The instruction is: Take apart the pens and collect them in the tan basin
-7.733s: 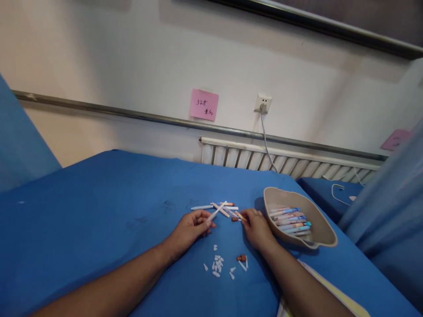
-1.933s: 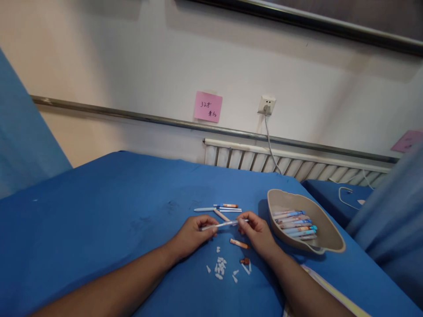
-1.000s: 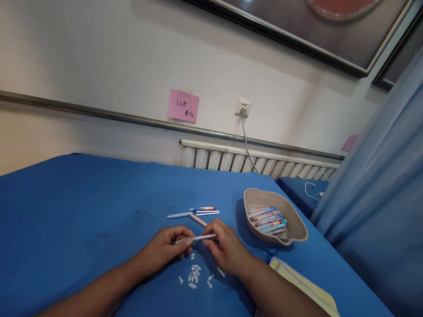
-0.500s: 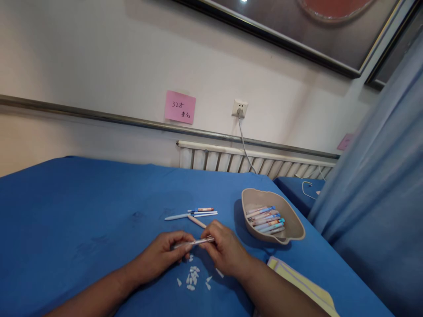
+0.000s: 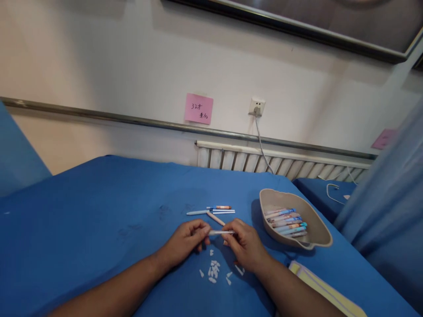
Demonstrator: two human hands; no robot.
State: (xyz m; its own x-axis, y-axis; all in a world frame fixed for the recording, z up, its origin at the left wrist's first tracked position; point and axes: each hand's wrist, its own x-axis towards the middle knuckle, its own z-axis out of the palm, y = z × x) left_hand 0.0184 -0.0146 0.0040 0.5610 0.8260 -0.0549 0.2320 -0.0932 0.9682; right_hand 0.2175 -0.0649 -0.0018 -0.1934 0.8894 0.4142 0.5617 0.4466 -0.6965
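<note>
One slim pale pen [image 5: 220,232]: lower centre of frame, pinched by our left hand [image 5: 189,237] and right hand [image 5: 245,245].
White tips [image 5: 213,269]: loose below our hands.
Basket [image 5: 317,223]: lower right; we see assorted pens [image 5: 287,223] inside.

Your left hand [image 5: 191,235] and right hand [image 5: 246,244] are totally bare, fingers [image 5: 197,225] included, same with your forearms [image 5: 120,284], which get noticeably thicker back from the wrists [image 5: 159,263].

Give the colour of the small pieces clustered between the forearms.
The small pieces are white; the head view shows them best.
</note>
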